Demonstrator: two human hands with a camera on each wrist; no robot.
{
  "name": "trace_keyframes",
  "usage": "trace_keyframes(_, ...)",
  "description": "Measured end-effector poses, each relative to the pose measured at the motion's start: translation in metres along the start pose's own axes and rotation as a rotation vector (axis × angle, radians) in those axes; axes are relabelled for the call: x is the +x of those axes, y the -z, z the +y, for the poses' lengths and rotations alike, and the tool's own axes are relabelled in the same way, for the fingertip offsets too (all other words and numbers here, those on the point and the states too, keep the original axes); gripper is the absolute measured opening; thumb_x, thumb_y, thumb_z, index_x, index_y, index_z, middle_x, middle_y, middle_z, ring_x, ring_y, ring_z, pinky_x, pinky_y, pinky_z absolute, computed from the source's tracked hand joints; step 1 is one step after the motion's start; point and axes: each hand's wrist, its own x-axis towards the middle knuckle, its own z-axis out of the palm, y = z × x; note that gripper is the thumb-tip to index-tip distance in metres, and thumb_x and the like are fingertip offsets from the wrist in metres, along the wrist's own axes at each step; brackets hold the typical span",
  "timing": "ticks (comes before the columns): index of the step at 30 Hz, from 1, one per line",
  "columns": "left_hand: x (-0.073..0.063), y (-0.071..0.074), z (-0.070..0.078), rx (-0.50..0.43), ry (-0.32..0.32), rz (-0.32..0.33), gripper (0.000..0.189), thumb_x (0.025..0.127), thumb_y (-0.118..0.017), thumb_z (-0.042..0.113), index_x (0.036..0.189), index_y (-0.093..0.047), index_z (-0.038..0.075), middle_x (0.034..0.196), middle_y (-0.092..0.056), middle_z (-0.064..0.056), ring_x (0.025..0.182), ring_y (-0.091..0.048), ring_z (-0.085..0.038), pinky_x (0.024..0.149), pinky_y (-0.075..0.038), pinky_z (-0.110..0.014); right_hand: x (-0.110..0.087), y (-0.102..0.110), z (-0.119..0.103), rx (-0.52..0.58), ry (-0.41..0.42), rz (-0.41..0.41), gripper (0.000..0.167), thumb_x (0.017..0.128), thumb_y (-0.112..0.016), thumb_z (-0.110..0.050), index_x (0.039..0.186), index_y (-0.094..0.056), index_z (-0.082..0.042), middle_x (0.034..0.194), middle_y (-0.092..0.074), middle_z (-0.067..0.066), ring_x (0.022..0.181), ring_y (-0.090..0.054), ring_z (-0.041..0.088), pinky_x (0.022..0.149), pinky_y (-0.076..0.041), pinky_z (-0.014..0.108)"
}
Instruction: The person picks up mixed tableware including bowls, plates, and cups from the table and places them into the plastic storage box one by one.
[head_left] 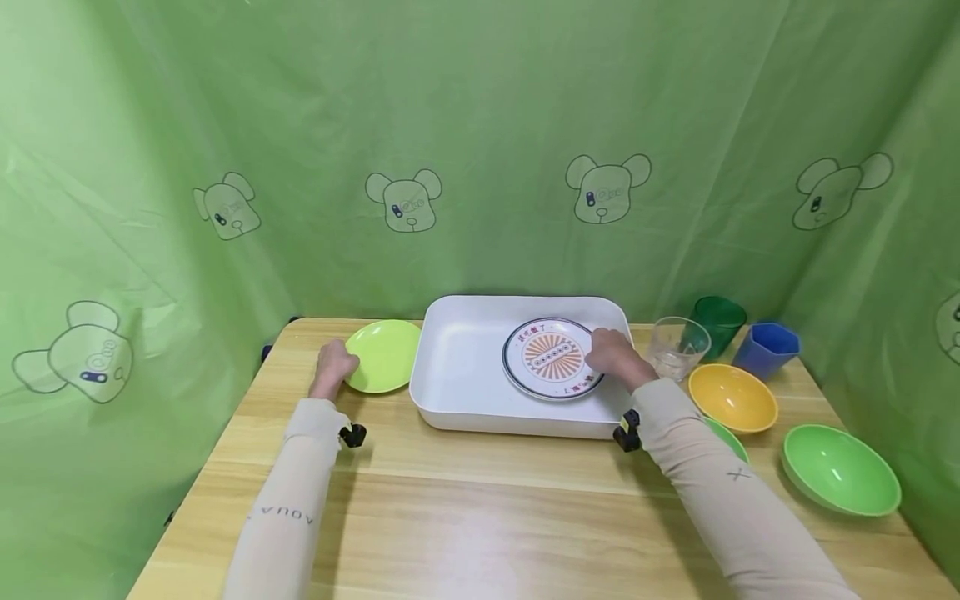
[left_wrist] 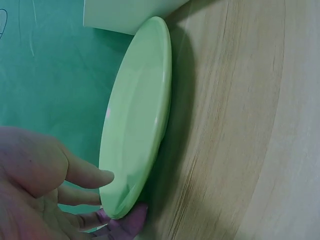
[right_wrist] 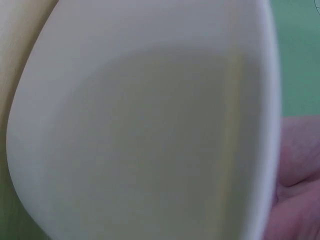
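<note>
Sleeves [head_left: 287,508], left hand [head_left: 333,367] holding lime plate [head_left: 384,358], right hand [head_left: 618,358] printed plate [head_left: 551,358]

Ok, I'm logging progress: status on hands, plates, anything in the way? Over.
Left hand pinches lime plate by its rim. Right hand grips patterned plate by its right edge. Possibly in the way: white tray, left wall between plates.

Tray [head_left: 467,358] between plate [head_left: 384,357] and cups [head_left: 767,348]; second plate [head_left: 553,358] over tray; bowls [head_left: 733,398] before cups
</note>
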Motion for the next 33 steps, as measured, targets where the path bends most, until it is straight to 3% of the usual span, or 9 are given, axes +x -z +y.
trace_keyframes(8,0.0,-0.002,-0.002,-0.035,0.061,-0.007,0.036,0.086,-0.049,-0.005,0.119,-0.053,-0.018,0.114,-0.057,-0.032,0.106,-0.054,-0.042,0.097,-0.05,-0.05,-0.003,0.003,-0.002,0.012,0.003,0.005,0.027,0.084,-0.054,0.0,0.107,-0.057,0.016,0.096,-0.06,0.027,0.088,-0.059,0.038,0.085,-0.052,0.048)
trace_keyframes(20,-0.003,-0.004,-0.008,-0.154,0.106,0.027,0.043,0.083,-0.047,-0.009,0.125,-0.052,-0.018,0.12,-0.056,-0.033,0.108,-0.055,-0.041,0.098,-0.051,-0.048,-0.013,0.007,-0.006,-0.001,0.045,0.026,0.033,0.081,-0.055,0.001,0.11,-0.054,0.016,0.098,-0.059,0.027,0.088,-0.056,0.038,0.083,-0.051,0.048)
trace_keyframes(25,-0.003,-0.004,-0.013,-0.17,0.099,0.047,0.046,0.083,-0.045,-0.007,0.128,-0.051,-0.016,0.119,-0.057,-0.033,0.102,-0.057,-0.04,0.083,-0.056,-0.042,-0.018,0.009,-0.006,0.004,0.05,0.043,0.043,0.082,-0.055,0.002,0.121,-0.051,0.019,0.107,-0.058,0.032,0.093,-0.057,0.04,0.087,-0.051,0.052)
trace_keyframes(30,0.0,-0.004,-0.017,-0.21,0.077,0.046,0.048,0.086,-0.041,-0.007,0.132,-0.045,-0.016,0.12,-0.055,-0.035,0.099,-0.06,-0.04,0.064,-0.059,-0.032,-0.027,0.01,-0.008,0.018,0.062,0.07,0.059,0.085,-0.053,0.001,0.139,-0.041,0.02,0.128,-0.051,0.04,0.111,-0.055,0.047,0.1,-0.047,0.058)
trace_keyframes(33,0.002,-0.004,-0.018,-0.256,0.072,0.044,0.048,0.086,-0.04,-0.008,0.133,-0.041,-0.018,0.118,-0.054,-0.036,0.089,-0.062,-0.037,0.056,-0.059,-0.031,-0.033,0.012,-0.009,0.023,0.061,0.094,0.062,0.088,-0.051,0.001,0.144,-0.036,0.019,0.134,-0.047,0.042,0.118,-0.053,0.05,0.103,-0.045,0.06)
